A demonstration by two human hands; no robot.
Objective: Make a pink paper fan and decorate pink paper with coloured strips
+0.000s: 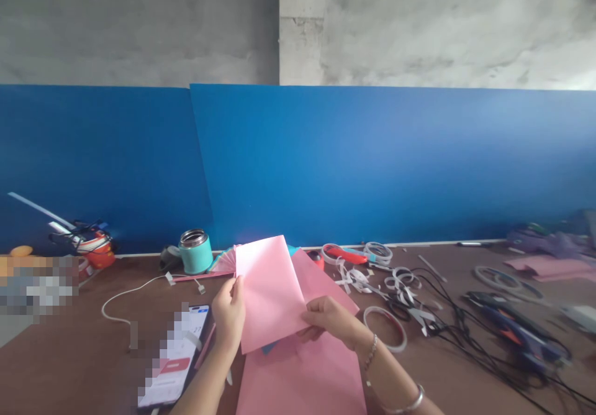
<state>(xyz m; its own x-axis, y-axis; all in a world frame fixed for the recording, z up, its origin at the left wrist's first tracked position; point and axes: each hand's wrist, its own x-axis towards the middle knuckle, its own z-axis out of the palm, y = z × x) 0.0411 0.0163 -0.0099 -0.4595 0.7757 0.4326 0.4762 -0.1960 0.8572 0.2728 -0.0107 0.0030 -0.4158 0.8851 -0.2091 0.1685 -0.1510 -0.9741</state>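
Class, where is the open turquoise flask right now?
The flask stands left of centre in the head view, on the brown table by the blue partition, just left of the pink pleated paper.

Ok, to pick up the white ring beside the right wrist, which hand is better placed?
Probably the right hand: it is nearer the white ring, while the left hand grips the pink sheet by its left edge. The right also holds that sheet, so it would need to let go first.
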